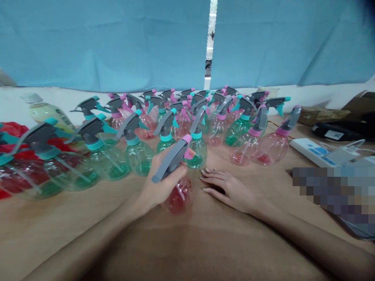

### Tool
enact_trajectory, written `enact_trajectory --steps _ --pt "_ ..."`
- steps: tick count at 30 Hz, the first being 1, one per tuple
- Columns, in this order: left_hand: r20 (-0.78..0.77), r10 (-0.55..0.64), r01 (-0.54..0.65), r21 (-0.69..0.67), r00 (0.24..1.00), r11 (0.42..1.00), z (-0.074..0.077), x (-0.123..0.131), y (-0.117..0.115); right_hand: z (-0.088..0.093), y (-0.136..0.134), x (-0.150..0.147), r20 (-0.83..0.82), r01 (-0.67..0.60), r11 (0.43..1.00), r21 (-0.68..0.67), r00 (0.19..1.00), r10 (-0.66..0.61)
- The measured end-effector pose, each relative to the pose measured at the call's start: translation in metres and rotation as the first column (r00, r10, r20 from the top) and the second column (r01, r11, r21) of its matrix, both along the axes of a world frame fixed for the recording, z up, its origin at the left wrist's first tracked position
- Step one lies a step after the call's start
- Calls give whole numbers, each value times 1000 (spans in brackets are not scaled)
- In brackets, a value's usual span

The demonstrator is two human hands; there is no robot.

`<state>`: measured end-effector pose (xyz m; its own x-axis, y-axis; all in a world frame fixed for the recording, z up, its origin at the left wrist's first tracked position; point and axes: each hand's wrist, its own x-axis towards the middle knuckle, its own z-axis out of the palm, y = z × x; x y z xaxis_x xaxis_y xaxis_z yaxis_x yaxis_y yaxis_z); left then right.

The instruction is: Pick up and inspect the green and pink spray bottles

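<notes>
My left hand [164,181] is wrapped round the neck of a pink spray bottle [177,199] with a grey and pink trigger head. The bottle is on or just over the table; I cannot tell which. Its collar is hidden by my fingers. To the right, my right hand [227,187] lies palm down on the wooden table [205,242], fingers stretched out, holding nothing. Just beyond the hands stands a green spray bottle [197,152] with a turquoise collar. Two pink spray bottles, one of them a clear pink spray bottle [272,148], stand beyond my right hand.
Several green and pink spray bottles fill the back and left, among them a green spray bottle [109,162]. A drink bottle [49,113] and red plastic [13,130] are at the left. A white power strip [313,152] with cables lies right, near a cardboard box [324,116]. A blue cloth [117,43] hangs behind.
</notes>
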<state>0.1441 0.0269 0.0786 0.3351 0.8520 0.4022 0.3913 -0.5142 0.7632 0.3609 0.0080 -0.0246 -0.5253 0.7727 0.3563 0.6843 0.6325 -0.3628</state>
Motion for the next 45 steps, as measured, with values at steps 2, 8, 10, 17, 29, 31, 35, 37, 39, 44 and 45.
enact_trajectory --steps 2,8,10,17,29,31,35,37,39,44,45 --pt "6 -19 18 12 1000 1000 -2 0 0 0 0 0 17 6 1000 2 1000 -6" --pt "43 -14 15 -33 999 999 -5 1 -1 1 -1 0 25 6 1000 2 1000 -6" --pt "36 -11 12 -33 999 999 -4 2 -1 1 -1 0 12 3 1000 6 1000 -3" --pt "40 -9 11 -33 999 999 -2 1 -2 1 -1 0 9 0 1000 5 1000 0" --pt "32 -30 31 -26 999 999 -7 0 0 2 -2 -1 17 14 1000 13 1000 -15" --pt "35 -35 36 -22 999 999 -7 0 1 3 -2 -2 22 18 1000 16 1000 -18" --pt "41 -33 35 -29 999 999 -7 0 0 3 -2 -2 15 12 1000 11 1000 -12" --pt "25 -26 27 -30 999 999 -6 0 0 2 -1 -1 5 6 1000 8 1000 -6" --pt "21 -24 24 -33 999 999 -6 0 0 1 0 0 -2 1 1000 4 1000 -1" --pt "39 -13 15 -57 999 998 -8 0 0 1 0 0 9 9 1000 4 1000 -9" --pt "40 -13 15 -62 999 998 -8 -1 1 1 0 0 10 11 1000 5 1000 -11"
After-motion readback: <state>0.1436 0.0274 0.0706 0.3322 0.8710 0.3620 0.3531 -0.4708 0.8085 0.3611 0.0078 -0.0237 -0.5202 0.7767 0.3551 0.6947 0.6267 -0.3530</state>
